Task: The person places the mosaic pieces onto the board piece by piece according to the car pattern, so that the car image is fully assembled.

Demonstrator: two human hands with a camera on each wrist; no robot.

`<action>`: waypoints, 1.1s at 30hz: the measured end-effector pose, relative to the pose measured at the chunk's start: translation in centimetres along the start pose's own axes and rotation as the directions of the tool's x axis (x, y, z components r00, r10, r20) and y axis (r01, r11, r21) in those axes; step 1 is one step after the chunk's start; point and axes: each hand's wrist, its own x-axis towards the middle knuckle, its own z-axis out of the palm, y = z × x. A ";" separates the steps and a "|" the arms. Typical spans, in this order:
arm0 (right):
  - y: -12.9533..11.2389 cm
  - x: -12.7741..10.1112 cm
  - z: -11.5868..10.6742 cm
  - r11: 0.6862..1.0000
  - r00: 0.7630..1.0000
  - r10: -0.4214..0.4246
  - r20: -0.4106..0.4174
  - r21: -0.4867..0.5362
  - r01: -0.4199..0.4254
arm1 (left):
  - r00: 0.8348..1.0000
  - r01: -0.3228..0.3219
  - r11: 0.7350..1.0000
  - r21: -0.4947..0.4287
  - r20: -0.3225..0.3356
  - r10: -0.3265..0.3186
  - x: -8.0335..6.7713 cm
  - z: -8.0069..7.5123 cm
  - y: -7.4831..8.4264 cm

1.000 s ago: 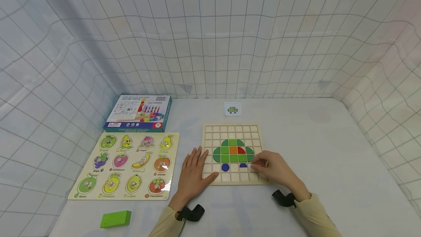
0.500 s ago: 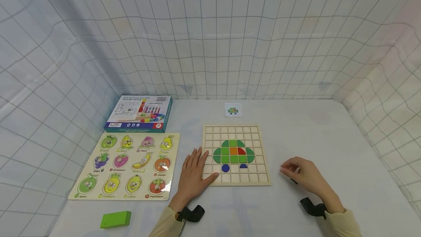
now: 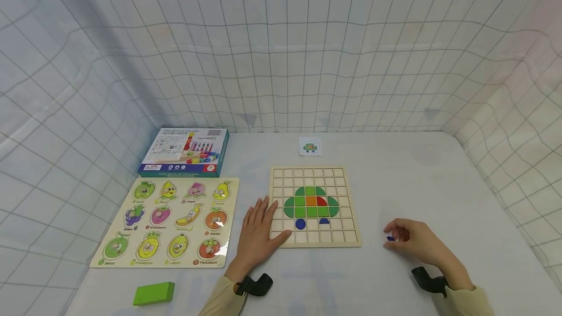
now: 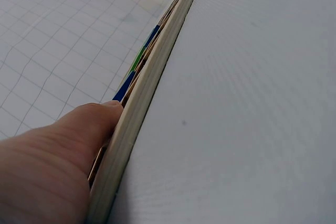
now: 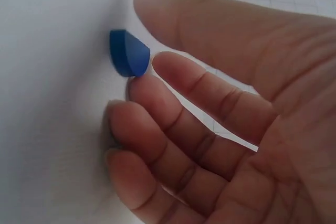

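Observation:
My left hand (image 3: 258,238) lies flat with fingers spread on the left edge of a wooden grid board (image 3: 340,179), its thumb over the front corner. In the left wrist view the thumb (image 4: 84,124) rests along the board's side. Green, orange and red tiles form a car-like shape (image 3: 311,211) on the board, with a blue disc (image 3: 300,224) and a blue half-disc (image 3: 324,221) below it. Right of the board, my right hand (image 3: 419,243) is around a small blue rounded piece (image 5: 127,53) at the table. Its thumb stands apart from the piece; another fingertip is right at its lower edge.
A small picture card (image 3: 310,147) lies behind the board. To the left are a fruit puzzle board (image 3: 149,228), a printed box (image 3: 184,150) behind it and a green block (image 3: 153,293) in front. Gridded white cloth walls (image 3: 298,62) surround the table.
My right hand has left the board's right side and moved right, to the small blue piece on the table. The half-disc stays on the board. My left hand has not moved.

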 end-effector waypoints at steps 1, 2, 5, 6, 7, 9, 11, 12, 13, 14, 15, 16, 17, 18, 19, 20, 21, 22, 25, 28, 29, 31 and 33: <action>-0.1 0.0 0.0 1.000 1.000 0.000 0.004 0.007 0.000 | 1.000 0.000 1.000 -0.001 0.001 0.000 0.0 0.0 0.0; -0.1 0.0 0.0 1.000 1.000 0.002 0.005 0.010 -0.002 | 1.000 0.002 1.000 -0.002 0.003 -0.002 0.0 0.0 0.0; -0.3 0.1 0.0 1.000 1.000 0.005 0.008 0.018 -0.005 | 1.000 0.001 1.000 0.001 0.004 -0.001 0.0 -0.1 0.0; -0.3 0.1 0.1 1.000 1.000 0.004 0.006 0.018 -0.004 | 1.000 0.001 1.000 0.001 0.003 -0.001 0.0 -0.1 0.1; -0.4 0.1 0.1 1.000 1.000 0.003 0.003 0.017 -0.003 | 1.000 0.001 1.000 0.003 0.002 -0.001 0.0 -0.1 0.1; -0.4 0.2 0.2 1.000 1.000 0.011 -0.004 0.021 -0.011 | 1.000 0.000 1.000 0.002 0.003 0.000 0.0 -0.1 0.0; -0.4 0.2 0.3 0.999 1.000 0.021 -0.012 0.026 -0.021 | 1.000 0.000 1.000 0.001 0.003 0.000 0.0 -0.2 0.1; -0.4 0.2 0.4 0.999 1.000 0.027 -0.015 0.029 -0.026 | 1.000 0.000 1.000 0.000 0.003 0.000 0.0 -0.2 0.0; -0.3 0.2 0.4 0.999 0.999 0.033 -0.019 0.031 -0.032 | 1.000 -0.001 1.000 -0.001 0.002 0.001 0.0 -0.2 0.1; -0.3 0.3 0.5 0.999 0.999 0.040 -0.023 0.034 -0.040 | 1.000 -0.002 1.000 -0.002 0.001 0.002 0.0 -0.2 0.1; -0.3 0.3 0.6 0.998 0.999 0.045 -0.029 0.035 -0.044 | 1.000 -0.003 1.000 -0.002 0.000 0.003 0.0 -0.2 0.1; -0.3 0.3 0.6 0.998 0.998 0.050 -0.033 0.036 -0.049 | 1.000 -0.004 1.000 -0.002 -0.002 0.004 0.0 -0.2 0.1; -0.2 0.3 0.7 0.998 0.998 0.056 -0.041 0.035 -0.054 | 1.000 -0.005 1.000 -0.004 -0.003 0.005 0.0 -0.2 0.1; -0.2 0.4 0.7 0.998 0.997 0.062 -0.049 0.032 -0.060 | 1.000 -0.007 1.000 -0.004 -0.006 0.007 0.0 -0.2 0.1; -0.3 0.4 0.8 0.997 0.996 0.068 -0.059 0.028 -0.067 | 1.000 -0.008 1.000 -0.005 -0.007 0.008 0.0 -0.2 0.1; -0.3 0.5 0.9 0.997 0.995 0.076 -0.069 0.023 -0.075 | 1.000 -0.008 1.000 -0.005 -0.007 0.008 0.0 -0.2 0.1; -0.3 0.6 1.0 0.997 0.993 0.082 -0.079 0.017 -0.081 | 1.000 -0.008 1.000 -0.004 -0.006 0.008 -0.1 -0.2 0.1; -0.4 0.7 1.1 0.996 0.992 0.087 -0.086 0.010 -0.087 | 1.000 -0.008 1.000 -0.005 -0.006 0.008 -0.1 -0.2 0.1; -0.5 0.8 1.3 0.995 0.989 0.101 -0.104 -0.005 -0.102 | 1.000 -0.009 1.000 -0.004 -0.008 0.009 -0.1 -0.2 0.1; -0.6 0.9 1.5 0.994 0.989 0.105 -0.108 -0.011 -0.106 | 1.000 -0.012 1.000 -0.004 -0.012 0.012 -0.1 -0.2 0.1; -0.6 0.9 1.5 0.994 0.988 0.108 -0.109 -0.009 -0.109 | 1.000 -0.013 1.000 -0.003 -0.013 0.013 -0.1 -0.2 0.1; -0.5 0.9 1.4 0.994 0.989 0.107 -0.106 -0.002 -0.108 | 1.000 -0.014 1.000 -0.002 -0.014 0.014 -0.1 -0.2 0.1; -0.3 0.9 1.3 0.995 0.990 0.103 -0.097 0.010 -0.103 | 1.000 -0.014 1.000 0.000 -0.013 0.014 -0.1 -0.3 0.2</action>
